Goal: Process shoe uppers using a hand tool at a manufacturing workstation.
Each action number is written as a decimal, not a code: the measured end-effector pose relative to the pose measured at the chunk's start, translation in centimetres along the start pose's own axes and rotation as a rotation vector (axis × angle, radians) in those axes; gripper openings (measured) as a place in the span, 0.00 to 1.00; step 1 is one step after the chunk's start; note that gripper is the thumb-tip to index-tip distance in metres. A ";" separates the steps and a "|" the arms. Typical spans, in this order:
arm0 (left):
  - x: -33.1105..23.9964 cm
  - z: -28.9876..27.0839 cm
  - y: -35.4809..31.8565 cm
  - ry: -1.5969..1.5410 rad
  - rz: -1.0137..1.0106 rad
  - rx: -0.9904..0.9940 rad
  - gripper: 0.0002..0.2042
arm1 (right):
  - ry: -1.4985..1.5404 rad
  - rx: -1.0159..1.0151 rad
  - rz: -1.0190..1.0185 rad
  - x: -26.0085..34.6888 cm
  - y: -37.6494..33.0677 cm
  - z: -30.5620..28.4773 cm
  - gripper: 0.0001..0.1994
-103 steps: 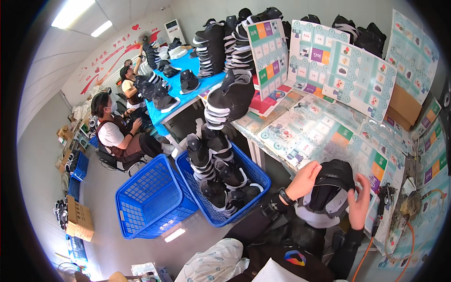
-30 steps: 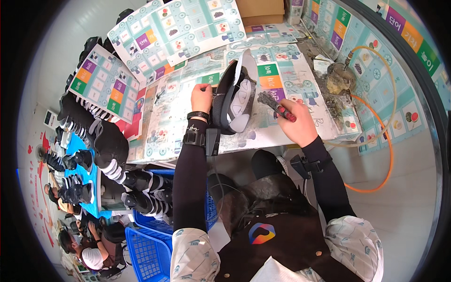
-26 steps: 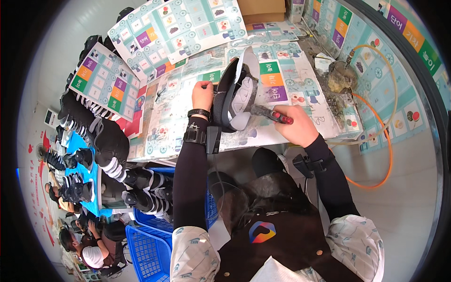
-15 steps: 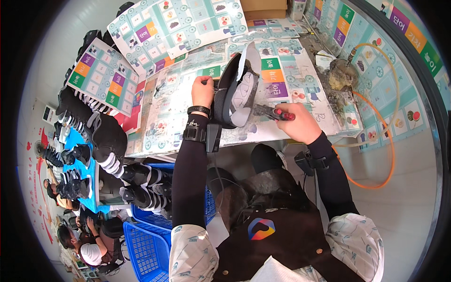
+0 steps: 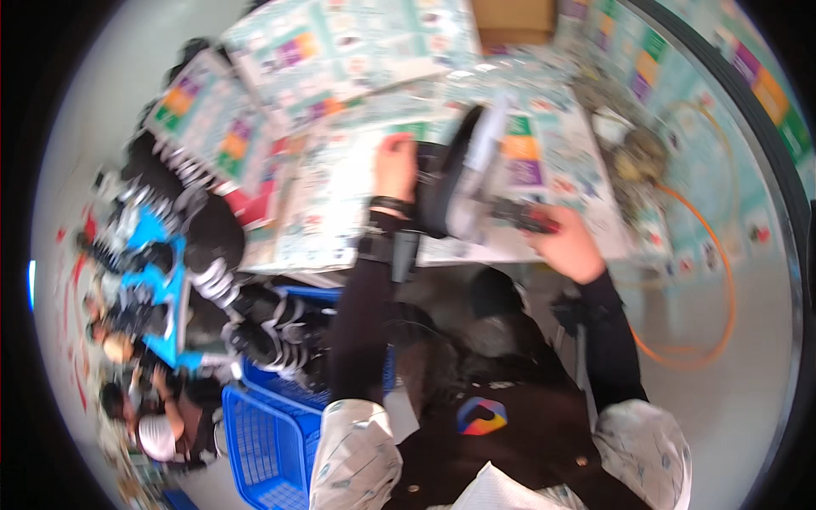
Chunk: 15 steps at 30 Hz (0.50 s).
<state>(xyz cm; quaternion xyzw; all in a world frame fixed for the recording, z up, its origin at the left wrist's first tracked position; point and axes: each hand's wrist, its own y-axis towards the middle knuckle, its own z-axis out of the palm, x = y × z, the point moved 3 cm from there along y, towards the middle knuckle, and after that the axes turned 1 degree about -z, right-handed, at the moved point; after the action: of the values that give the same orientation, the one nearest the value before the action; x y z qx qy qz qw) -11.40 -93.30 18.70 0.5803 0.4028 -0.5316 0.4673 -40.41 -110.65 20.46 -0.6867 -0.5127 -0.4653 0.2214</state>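
A dark shoe with a pale grey-white sole (image 5: 481, 166) is held on its side above the bench, its sole turned to the right. My left hand (image 5: 394, 167) is closed at the shoe's dark left side, and its fingertips are blurred. My right hand (image 5: 568, 244) grips a red-handled tool, a brush by its look (image 5: 520, 212), whose dark grey head points left at the lower part of the sole. Blur hides whether that head touches the sole.
Printed sheets cover the bench (image 5: 331, 229). An orange hose (image 5: 722, 280) curls on the right beside a crusted lump (image 5: 639, 155). Stacked dark shoes (image 5: 212, 234) and blue baskets (image 5: 265, 446) stand left. Another person (image 5: 161, 425) sits at lower left. A cardboard box (image 5: 514, 21) stands at the back.
The whole view has shifted and blurred, with bench, hands and shoe now farther right and a little lower in it. Both hands keep their holds; the shoe tilts slightly more to the right.
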 end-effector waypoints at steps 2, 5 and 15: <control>-1.0 0.7 0.0 0.133 0.202 -0.029 0.14 | 0.278 0.057 0.118 -2.1 -0.4 -0.9 0.18; -3.2 1.7 0.3 -0.019 0.358 -0.108 0.12 | 0.348 0.002 0.118 0.7 -1.6 -3.5 0.19; 1.9 0.7 2.4 0.185 0.253 0.018 0.11 | 0.156 -0.076 -0.011 -0.5 0.3 -1.2 0.08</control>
<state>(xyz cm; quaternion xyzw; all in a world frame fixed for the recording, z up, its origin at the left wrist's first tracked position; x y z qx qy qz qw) -9.03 -94.66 17.08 0.6770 0.3633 -0.4162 0.4862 -40.66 -111.99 20.64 -0.6533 -0.4797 -0.5378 0.2320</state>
